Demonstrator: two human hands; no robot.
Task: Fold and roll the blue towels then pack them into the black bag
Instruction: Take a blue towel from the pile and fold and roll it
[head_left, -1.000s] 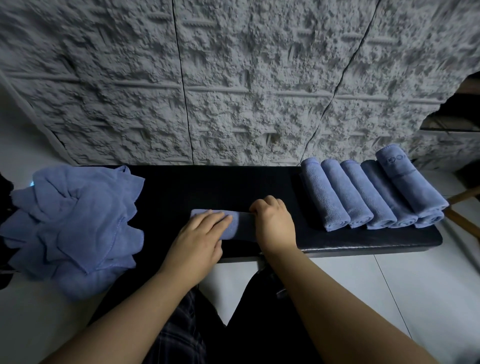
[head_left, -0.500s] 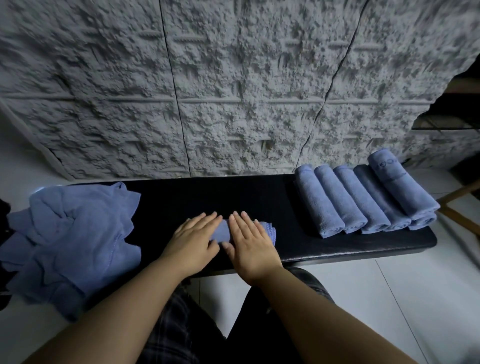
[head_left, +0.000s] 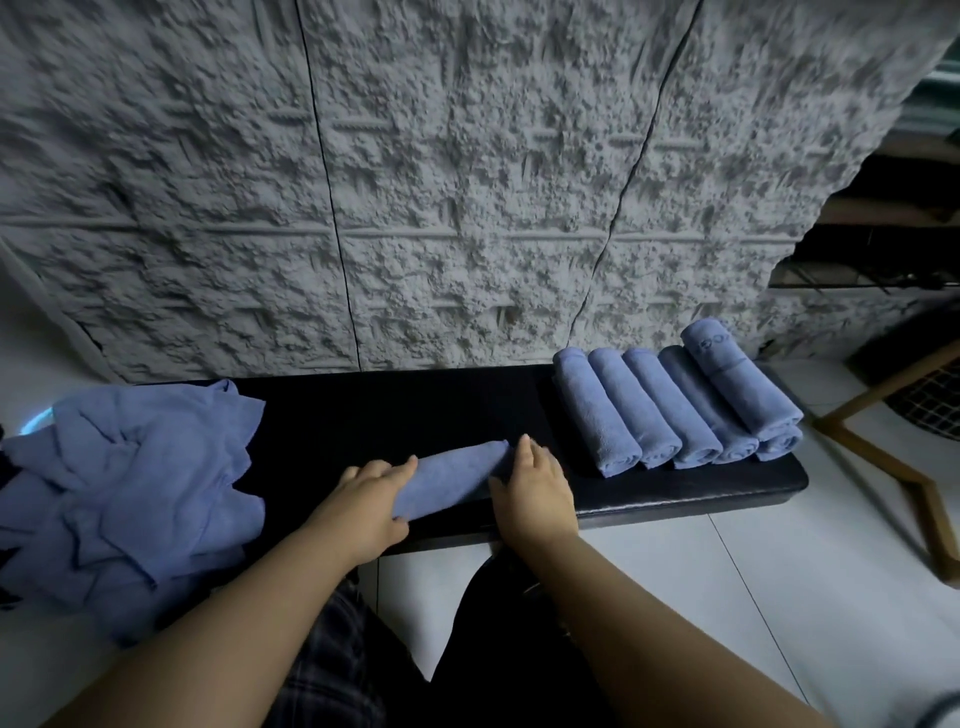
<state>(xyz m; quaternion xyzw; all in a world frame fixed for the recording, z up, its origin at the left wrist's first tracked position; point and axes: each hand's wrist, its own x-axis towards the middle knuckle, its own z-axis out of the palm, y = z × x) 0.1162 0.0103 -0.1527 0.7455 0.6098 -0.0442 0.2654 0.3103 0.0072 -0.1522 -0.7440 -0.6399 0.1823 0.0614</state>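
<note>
Bare forearms (head_left: 291, 587), seemingly plaid shorts (head_left: 332, 670) over dark legwear (head_left: 514, 649)

6 rolled blue towels (head_left: 613, 415) in all, 5 of them in a row; 1 heap of loose blue towels (head_left: 135, 488); 1 black counter (head_left: 415, 405); 2 hands.

A black padded bench (head_left: 415, 410) stands against a rough grey textured wall (head_left: 441, 182).
</note>
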